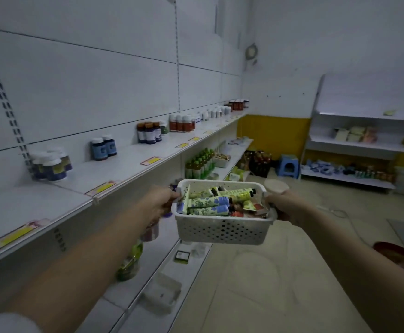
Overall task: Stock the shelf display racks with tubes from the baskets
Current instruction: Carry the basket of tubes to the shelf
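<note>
I hold a white perforated basket (222, 230) out in front of me at chest height. My left hand (159, 200) grips its left end and my right hand (288, 205) grips its right end. Inside lie several tubes (210, 203) with green and blue leaf patterns, plus a few small red and green packets at the right. The long white wall shelf (114, 169) runs along my left, beside the basket. A clear plastic display rack (162, 293) sits on a lower shelf below my left forearm.
Pill bottles (52, 164) and jars stand in groups along the upper shelf, with yellow price tags (101, 188) on its edge. Green bottles (199, 163) fill a lower shelf. A blue stool (288, 165) and another shelf unit (359, 145) stand at the far wall.
</note>
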The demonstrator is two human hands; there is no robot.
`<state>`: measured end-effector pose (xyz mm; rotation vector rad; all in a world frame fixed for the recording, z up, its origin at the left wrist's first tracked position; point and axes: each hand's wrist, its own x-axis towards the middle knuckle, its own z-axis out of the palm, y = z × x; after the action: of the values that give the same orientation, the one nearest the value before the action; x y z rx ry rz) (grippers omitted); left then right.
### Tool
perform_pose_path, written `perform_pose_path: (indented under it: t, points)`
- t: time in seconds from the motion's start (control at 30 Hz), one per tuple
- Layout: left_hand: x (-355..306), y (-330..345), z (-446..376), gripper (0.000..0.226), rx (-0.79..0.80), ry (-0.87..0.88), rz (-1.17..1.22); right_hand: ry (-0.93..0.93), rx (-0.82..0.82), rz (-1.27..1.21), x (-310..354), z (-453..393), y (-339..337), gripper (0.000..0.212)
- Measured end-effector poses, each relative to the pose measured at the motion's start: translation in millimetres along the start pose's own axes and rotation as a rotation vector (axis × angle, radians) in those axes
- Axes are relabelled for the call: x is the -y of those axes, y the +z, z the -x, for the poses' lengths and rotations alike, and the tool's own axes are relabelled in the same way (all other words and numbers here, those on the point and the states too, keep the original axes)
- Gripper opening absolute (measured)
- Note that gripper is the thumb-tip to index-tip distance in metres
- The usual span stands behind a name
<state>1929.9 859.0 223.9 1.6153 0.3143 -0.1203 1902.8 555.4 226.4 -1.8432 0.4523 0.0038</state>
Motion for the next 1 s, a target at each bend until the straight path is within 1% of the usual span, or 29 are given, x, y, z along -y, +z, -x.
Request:
perform_pose_path:
  t: [0.1, 0.17, 0.37, 0.43, 0.53, 0.6, 0.7, 0.83, 0.9, 1.0]
  points:
    - [-18, 31, -86, 0.003, 0.034, 0.012, -0.007, 0.030, -0.067, 0.018, 10, -75, 3, 0.011]
    - [-32, 53, -141, 0.011, 0.075, 0.027, -0.035, 0.041, -0.122, 0.013, 20, -120, 1, 0.007]
    - [-75, 132, -275, 0.014, 0.174, 0.038, -0.094, 0.086, -0.175, 0.027, 47, -242, -27, 0.016]
    - [-88, 162, -317, 0.014, 0.198, 0.047, -0.076, 0.080, -0.195, 0.010, 50, -287, -39, 0.019]
    - [-100, 209, -379, 0.009, 0.185, 0.071, -0.115, 0.080, -0.207, 0.026, 47, -359, -54, 0.025]
    - [-105, 241, -419, 0.011, 0.177, 0.077, -0.122, 0.080, -0.199, 0.028, 45, -411, -66, 0.026]
    - [-116, 292, -481, 0.010, 0.161, 0.074, -0.115, 0.095, -0.173, 0.029, 49, -493, -89, 0.023]
    - [-138, 353, -551, 0.011, 0.161, 0.075, -0.092, 0.090, -0.167, 0.008, 64, -591, -118, 0.024]
    - [-150, 377, -586, 0.009, 0.146, 0.086, -0.088, 0.083, -0.175, 0.011, 75, -637, -129, 0.025]
    - [-165, 406, -638, 0.008, 0.131, 0.095, -0.073, 0.087, -0.140, 0.037, 90, -699, -137, 0.026]
